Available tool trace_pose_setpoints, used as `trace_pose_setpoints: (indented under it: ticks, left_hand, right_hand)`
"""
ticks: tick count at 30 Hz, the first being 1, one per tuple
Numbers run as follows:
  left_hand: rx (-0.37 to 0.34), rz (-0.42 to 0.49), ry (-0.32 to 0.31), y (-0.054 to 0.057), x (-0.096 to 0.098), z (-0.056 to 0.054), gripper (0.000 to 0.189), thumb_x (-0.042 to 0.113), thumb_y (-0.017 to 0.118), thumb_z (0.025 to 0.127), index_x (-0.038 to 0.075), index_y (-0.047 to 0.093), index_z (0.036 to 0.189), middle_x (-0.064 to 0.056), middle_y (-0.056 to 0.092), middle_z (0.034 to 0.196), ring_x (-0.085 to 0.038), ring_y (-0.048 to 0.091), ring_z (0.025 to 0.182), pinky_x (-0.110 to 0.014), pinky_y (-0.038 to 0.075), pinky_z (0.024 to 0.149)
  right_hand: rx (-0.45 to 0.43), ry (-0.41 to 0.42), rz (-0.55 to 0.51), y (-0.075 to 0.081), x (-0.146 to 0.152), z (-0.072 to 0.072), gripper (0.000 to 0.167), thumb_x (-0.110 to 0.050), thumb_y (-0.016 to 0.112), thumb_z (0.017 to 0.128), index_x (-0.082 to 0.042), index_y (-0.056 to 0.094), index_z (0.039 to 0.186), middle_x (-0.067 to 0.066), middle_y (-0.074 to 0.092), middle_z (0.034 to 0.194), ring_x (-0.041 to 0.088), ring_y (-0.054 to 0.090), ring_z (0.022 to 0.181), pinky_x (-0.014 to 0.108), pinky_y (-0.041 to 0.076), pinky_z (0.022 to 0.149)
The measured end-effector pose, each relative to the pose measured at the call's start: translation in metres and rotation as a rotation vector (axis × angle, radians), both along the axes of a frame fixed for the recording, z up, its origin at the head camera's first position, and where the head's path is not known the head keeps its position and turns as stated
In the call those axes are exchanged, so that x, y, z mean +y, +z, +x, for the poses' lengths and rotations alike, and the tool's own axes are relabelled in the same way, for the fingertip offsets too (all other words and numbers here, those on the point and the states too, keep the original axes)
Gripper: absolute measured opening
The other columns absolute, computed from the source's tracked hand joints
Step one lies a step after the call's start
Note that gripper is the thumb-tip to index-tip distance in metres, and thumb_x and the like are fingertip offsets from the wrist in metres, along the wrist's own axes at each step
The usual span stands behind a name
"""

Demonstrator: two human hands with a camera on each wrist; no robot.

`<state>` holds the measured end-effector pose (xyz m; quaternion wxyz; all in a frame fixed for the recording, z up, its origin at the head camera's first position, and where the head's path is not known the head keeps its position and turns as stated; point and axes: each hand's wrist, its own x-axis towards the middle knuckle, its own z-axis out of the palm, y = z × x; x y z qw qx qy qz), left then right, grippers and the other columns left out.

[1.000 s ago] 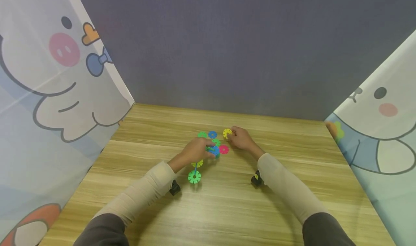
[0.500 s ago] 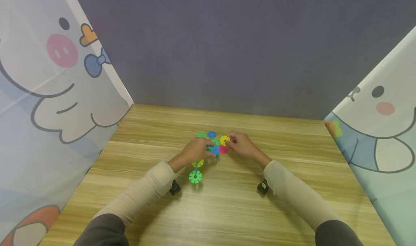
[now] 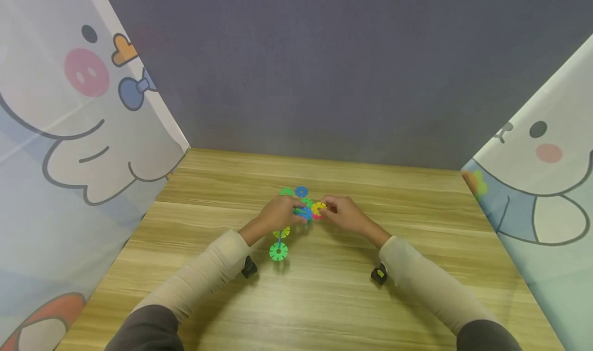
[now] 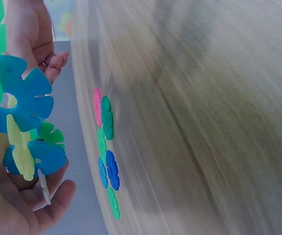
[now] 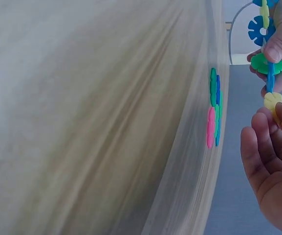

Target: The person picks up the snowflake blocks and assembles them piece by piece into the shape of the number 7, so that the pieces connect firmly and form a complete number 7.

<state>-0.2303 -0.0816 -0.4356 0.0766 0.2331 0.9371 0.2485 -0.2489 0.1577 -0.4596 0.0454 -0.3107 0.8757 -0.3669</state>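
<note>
My left hand holds a chain of interlocking flower-shaped plastic discs above the table. From its lower end hangs a green disc, joined through blue and yellow ones. At the chain's other end, a blue disc sticks out edge-on from the left fingers. Thumb and fingers of my right hand pinch a yellow disc. In the right wrist view its rim is right at the blue disc's edge; whether the slots engage cannot be told. The left fingers partly hide the chain in the head view.
Several loose discs lie flat on the wooden table beyond and beneath the hands, among them a pink disc, a dark green disc and a dark blue disc. A grey panel stands behind, with cartoon-printed sheets at both sides.
My right hand has brought the yellow disc left and nearer to me, up to the blue disc in my left hand. The left hand stays almost still with the chain.
</note>
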Motion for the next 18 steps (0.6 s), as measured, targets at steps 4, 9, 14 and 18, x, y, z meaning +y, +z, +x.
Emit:
trace_pose_setpoints:
  ticks: [4, 9, 14, 18]
  left_hand:
    - [-0.008, 0.013, -0.007, 0.0004, -0.0011, -0.0008, 0.048, 0.030, 0.082, 0.087, 0.009, 0.070, 0.129, -0.007, 0.070, 0.134, -0.010, 0.059, 0.069, -0.031, 0.059, 0.082]
    - [-0.008, 0.020, -0.007, 0.0010, -0.0025, -0.0024, 0.049, 0.030, 0.082, 0.087, 0.008, 0.070, 0.129, -0.008, 0.070, 0.133, -0.007, 0.057, 0.064, -0.030, 0.060, 0.081]
    - [-0.007, 0.023, -0.007, 0.0007, -0.0033, -0.0035, 0.049, 0.031, 0.082, 0.087, 0.008, 0.070, 0.129, -0.008, 0.070, 0.133, -0.005, 0.048, 0.055, -0.023, 0.053, 0.071]
    - [-0.006, 0.022, -0.010, 0.0006, -0.0036, -0.0033, 0.050, 0.030, 0.082, 0.087, 0.008, 0.070, 0.130, -0.008, 0.070, 0.132, -0.005, 0.045, 0.051, -0.024, 0.055, 0.070]
  right_hand:
    - [0.062, -0.001, 0.024, -0.0001, -0.0002, 0.0019, 0.006, -0.016, 0.067, 0.099, -0.013, 0.069, 0.103, -0.004, 0.061, 0.067, 0.003, 0.045, 0.053, 0.020, 0.040, 0.049]
    - [0.110, 0.001, 0.038, -0.0005, -0.0004, 0.0035, 0.004, -0.015, 0.068, 0.098, -0.012, 0.069, 0.100, -0.006, 0.062, 0.066, 0.001, 0.045, 0.053, 0.018, 0.040, 0.050]
    - [0.143, 0.009, 0.050, -0.0011, -0.0004, 0.0046, 0.004, -0.015, 0.069, 0.097, -0.012, 0.069, 0.100, -0.007, 0.061, 0.065, 0.000, 0.043, 0.053, 0.018, 0.040, 0.049]
    - [0.137, 0.006, 0.067, -0.0028, -0.0005, 0.0043, 0.004, -0.016, 0.070, 0.097, -0.012, 0.070, 0.100, -0.007, 0.061, 0.067, 0.000, 0.043, 0.053, 0.018, 0.039, 0.049]
